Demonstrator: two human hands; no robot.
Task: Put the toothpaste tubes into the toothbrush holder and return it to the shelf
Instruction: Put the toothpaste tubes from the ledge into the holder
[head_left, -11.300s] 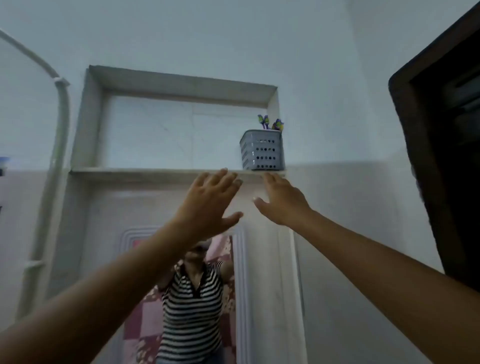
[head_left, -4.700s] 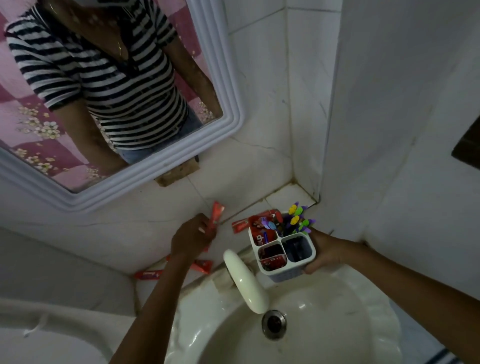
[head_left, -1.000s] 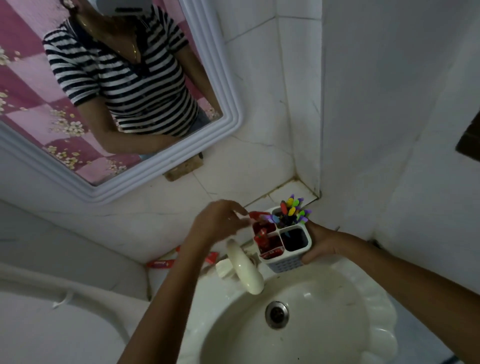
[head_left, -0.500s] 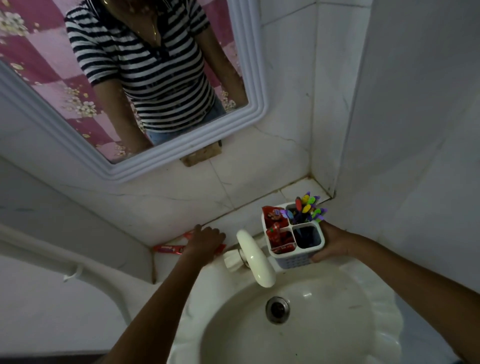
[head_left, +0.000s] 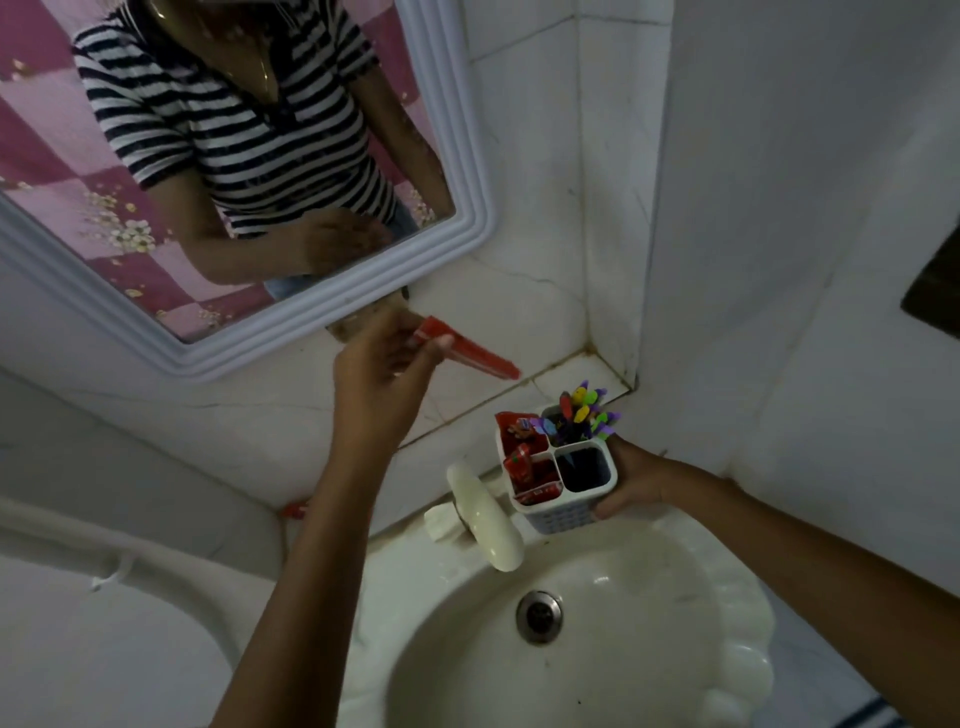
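Head cam was all there was, so some stuff stayed murky. Another red tube (head_left: 296, 510) peeked out from behind the left forearm down on the ledge, mostly hidden. The right hand (head_left: 631, 480) was half tucked behind the toothbrush holder (head_left: 563, 467), so only a thumb and some knuckles showed, wrapped around its far side. Labels on the tubes were too blurry to read.

The left hand (head_left: 382, 364) was pinching a red toothpaste tube (head_left: 465, 351) between thumb and fingers at one end; the rest of the tube stuck out past the fingertips to the right and angled slightly down, up in the air in front of the wall tiles, above and to the left of the holder and not touching it. The left arm was reaching up from the bottom of the shot, wrist raised just under the mirror (head_left: 467, 208) frame.

The holder sat gripped at the back rim of the sink (head_left: 727, 649), right beside the tap (head_left: 485, 525). Its two left compartments had red tubes in them, the back right one was full of colourful toothbrushes (head_left: 584, 410), and the front right one looked dark inside.
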